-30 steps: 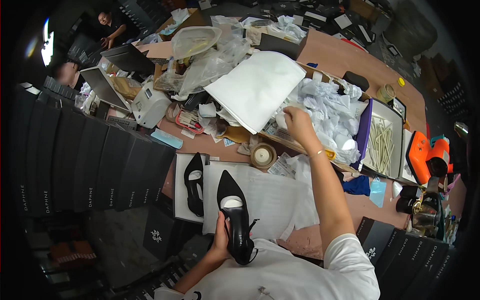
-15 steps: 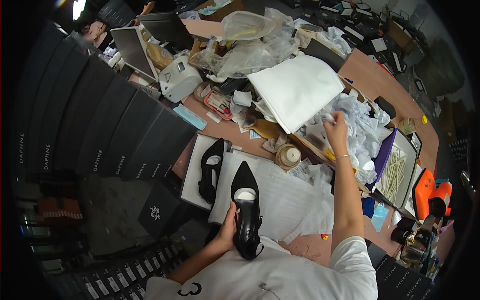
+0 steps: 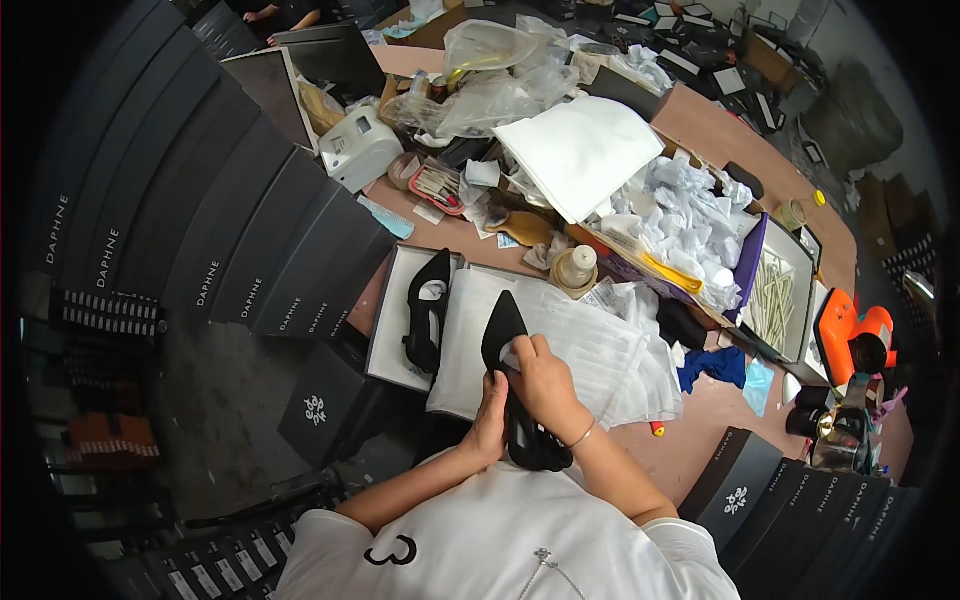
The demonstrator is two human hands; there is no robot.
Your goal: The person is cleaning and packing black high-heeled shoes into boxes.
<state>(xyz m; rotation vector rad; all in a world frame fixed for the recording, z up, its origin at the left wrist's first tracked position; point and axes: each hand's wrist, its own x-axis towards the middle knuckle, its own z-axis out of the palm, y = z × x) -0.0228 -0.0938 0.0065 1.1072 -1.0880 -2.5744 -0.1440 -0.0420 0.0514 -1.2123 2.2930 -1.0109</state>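
Nearest the body: black pointed shoe (image 3: 512,395), toe aimed away, heel end toward the chest, lying over the near edge of the white tissue sheet (image 3: 590,345). Left hand (image 3: 489,425) wrapped around the left side of the shoe near its heel, fingers curled shut on it. Right hand (image 3: 545,385) on top of the shoe's opening, fingers bent and pressing a small wad of white paper (image 3: 511,357) into it (exact grip on the wad hidden by the knuckles). Both hands touching the shoe, thumbs close together.

Just left of the shoe: open white shoebox (image 3: 395,320) holding the second black shoe (image 3: 428,310), toe pointing away as well. Left of that, black box lid (image 3: 320,405) with a pale emblem.

Beyond the shoe's toe: tape roll (image 3: 577,268) with a cap on it, near the far edge of the tissue sheet. Right of the shoe: blue cloth (image 3: 712,365) on the brown tabletop (image 3: 700,430).

Farther beyond the shoe: heap of crumpled white paper (image 3: 690,225), a large folded white sheet (image 3: 580,150), clear plastic bags (image 3: 490,75), and a small white printer (image 3: 360,148) to the far left.
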